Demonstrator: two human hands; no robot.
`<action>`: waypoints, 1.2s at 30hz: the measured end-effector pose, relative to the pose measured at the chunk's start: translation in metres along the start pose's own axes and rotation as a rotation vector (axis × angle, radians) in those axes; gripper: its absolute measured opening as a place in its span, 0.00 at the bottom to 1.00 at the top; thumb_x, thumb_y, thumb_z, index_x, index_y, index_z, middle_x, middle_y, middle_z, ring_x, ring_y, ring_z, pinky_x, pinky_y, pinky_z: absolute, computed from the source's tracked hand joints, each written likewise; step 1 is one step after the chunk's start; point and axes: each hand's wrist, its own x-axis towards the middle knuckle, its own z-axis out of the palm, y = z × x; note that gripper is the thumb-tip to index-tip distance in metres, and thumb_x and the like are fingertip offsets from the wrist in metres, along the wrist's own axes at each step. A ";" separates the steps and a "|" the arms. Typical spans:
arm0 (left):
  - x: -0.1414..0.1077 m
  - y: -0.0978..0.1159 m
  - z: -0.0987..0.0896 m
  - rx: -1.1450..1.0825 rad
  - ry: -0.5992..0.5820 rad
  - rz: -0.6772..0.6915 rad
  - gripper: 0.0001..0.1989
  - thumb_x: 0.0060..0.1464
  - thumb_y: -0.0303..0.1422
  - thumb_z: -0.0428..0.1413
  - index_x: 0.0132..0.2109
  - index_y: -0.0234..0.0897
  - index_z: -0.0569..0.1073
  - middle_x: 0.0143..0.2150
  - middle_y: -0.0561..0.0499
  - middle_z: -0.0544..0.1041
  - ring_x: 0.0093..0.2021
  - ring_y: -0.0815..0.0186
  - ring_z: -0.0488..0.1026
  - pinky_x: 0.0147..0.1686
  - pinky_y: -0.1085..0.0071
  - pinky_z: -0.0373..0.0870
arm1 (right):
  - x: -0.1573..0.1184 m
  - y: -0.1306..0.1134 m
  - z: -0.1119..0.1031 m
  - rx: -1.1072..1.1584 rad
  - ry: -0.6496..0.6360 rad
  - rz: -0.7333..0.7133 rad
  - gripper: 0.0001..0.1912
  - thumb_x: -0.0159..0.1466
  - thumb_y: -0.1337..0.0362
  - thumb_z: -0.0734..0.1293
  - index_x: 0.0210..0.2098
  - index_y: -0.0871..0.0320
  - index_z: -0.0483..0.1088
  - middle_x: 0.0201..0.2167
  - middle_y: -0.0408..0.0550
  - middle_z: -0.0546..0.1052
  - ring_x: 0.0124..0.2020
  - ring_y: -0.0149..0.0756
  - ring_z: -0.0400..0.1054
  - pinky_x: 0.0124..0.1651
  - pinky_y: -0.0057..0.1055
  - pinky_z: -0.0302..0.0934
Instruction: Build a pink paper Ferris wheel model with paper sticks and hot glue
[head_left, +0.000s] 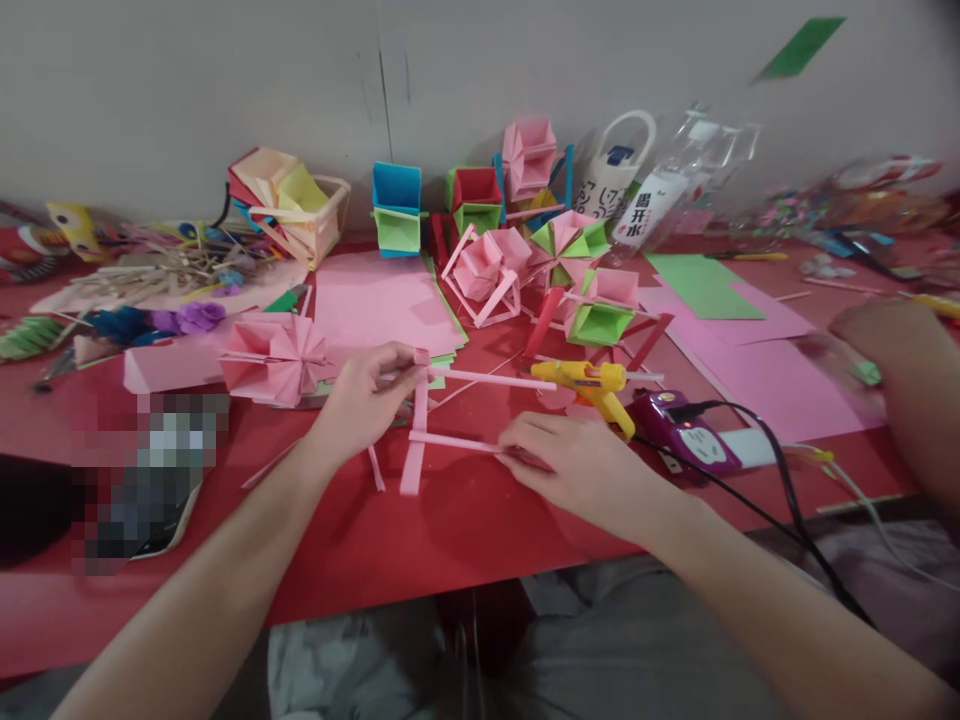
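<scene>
- The red tabletop (465, 540) carries everything; its near edge runs just before the person's lap.
- At the right, another person's forearm (930, 390) is cut off; what that hand handles is blurred.
- A clear plastic bottle with a white label (649, 205) leans near the grey wall; whether it holds liquid is hard to tell.
- Beside it stands a white container with a looped handle (600, 190), its contents unseen.
- The right hand (570, 460) pinches the lower crossbar's right end.
- The left hand (379, 390) pinches the top of the upright strip.
- Between both hands, a pink paper-strip frame (421, 408) has its upright strip pointing away from the person, two slim crossbars running rightward, roughly parallel.
- The upper crossbar ends by the yellow glue gun (585, 376); contact is unclear.
- Fingers hide the pinched ends.
</scene>
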 end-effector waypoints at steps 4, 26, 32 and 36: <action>0.001 -0.005 0.003 0.022 -0.026 0.010 0.20 0.54 0.50 0.63 0.43 0.38 0.74 0.43 0.46 0.80 0.34 0.60 0.81 0.30 0.70 0.77 | 0.001 0.004 0.002 -0.072 -0.011 -0.088 0.11 0.70 0.67 0.63 0.46 0.54 0.77 0.41 0.48 0.81 0.40 0.39 0.75 0.41 0.34 0.65; -0.005 -0.019 0.019 0.859 -0.139 0.385 0.08 0.61 0.31 0.57 0.40 0.40 0.83 0.41 0.47 0.77 0.42 0.57 0.70 0.45 0.58 0.66 | 0.016 0.008 0.024 -0.062 0.066 0.033 0.12 0.72 0.64 0.62 0.46 0.58 0.77 0.43 0.51 0.79 0.43 0.41 0.72 0.45 0.37 0.64; -0.005 -0.012 0.013 0.832 -0.156 0.383 0.07 0.61 0.33 0.57 0.39 0.39 0.81 0.40 0.48 0.78 0.42 0.57 0.71 0.46 0.59 0.67 | 0.028 0.009 0.037 -0.113 0.026 0.019 0.12 0.72 0.65 0.63 0.45 0.59 0.79 0.39 0.52 0.77 0.40 0.42 0.70 0.41 0.36 0.62; -0.005 -0.005 0.006 0.706 -0.115 0.338 0.09 0.62 0.31 0.55 0.46 0.40 0.79 0.46 0.48 0.80 0.46 0.58 0.75 0.50 0.60 0.69 | 0.028 0.010 0.038 -0.100 0.035 0.026 0.12 0.72 0.66 0.63 0.45 0.60 0.79 0.39 0.52 0.77 0.41 0.41 0.70 0.42 0.36 0.62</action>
